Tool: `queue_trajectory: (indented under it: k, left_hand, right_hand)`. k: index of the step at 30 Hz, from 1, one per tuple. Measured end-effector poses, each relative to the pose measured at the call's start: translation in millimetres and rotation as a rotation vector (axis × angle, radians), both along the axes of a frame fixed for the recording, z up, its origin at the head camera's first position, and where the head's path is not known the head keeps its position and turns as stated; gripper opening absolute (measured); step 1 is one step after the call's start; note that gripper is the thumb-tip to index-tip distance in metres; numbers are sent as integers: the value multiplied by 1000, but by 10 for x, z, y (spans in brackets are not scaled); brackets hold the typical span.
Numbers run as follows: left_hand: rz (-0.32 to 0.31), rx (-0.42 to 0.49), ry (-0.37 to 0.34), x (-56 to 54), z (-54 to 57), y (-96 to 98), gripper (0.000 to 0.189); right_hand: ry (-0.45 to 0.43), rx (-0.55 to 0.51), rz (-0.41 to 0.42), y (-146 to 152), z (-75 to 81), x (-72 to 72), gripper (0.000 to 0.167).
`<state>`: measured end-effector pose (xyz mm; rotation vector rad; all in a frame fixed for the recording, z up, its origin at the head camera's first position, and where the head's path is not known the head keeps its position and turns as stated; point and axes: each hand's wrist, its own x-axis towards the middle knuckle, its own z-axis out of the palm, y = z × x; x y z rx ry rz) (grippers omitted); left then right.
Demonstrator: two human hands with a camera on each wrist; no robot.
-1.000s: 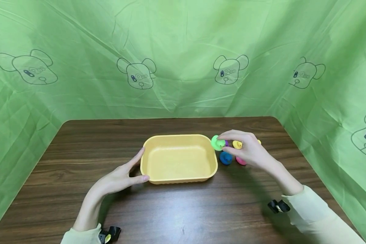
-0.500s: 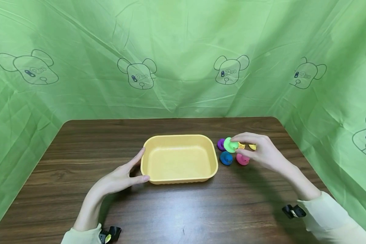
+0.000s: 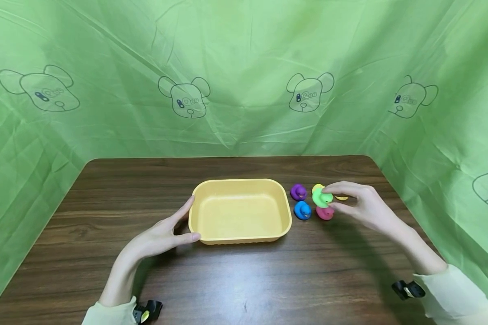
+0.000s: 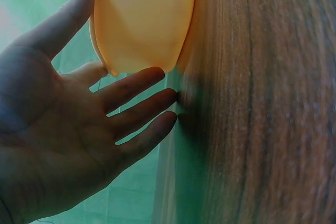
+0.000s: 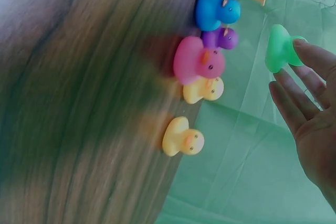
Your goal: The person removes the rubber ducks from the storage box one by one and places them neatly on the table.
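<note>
My right hand (image 3: 363, 205) pinches a green rubber duck (image 3: 321, 199) between thumb and fingertips. In the right wrist view, the green duck (image 5: 278, 51) is held up off the table. Below it are a pink duck (image 3: 325, 213) and a yellow duck (image 3: 317, 186), partly covered in the head view. My left hand (image 3: 158, 239) touches the left end of a yellow plastic basin (image 3: 240, 212), thumb and fingers spread wide. The left wrist view shows its fingers (image 4: 139, 129) nearly straight against the basin's end (image 4: 142, 35).
A purple duck (image 3: 298, 192) and a blue duck (image 3: 302, 210) sit just right of the basin. Another yellow duck (image 5: 181, 139) stands apart, mostly behind the right hand in the head view. Green cloth (image 3: 244, 90) hangs around the brown wooden table (image 3: 244, 280).
My right hand has carried the green duck rightward from beside the basin's right rim to over the pink and yellow ducks. My left hand has stayed at the basin.
</note>
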<state>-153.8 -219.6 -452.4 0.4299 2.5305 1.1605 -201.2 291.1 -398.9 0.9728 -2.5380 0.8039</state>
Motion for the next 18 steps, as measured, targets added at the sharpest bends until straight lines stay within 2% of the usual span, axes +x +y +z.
queue_trajectory:
  k: [7, 18]
  left_hand:
    - [3, 1, -8, 1, 5, -2, 101]
    - [2, 2, -1, -4, -1, -3, 102]
  right_hand:
    - [19, 16, -29, 167, -37, 37, 52]
    - [-35, 49, -126, 459, -126, 66, 50]
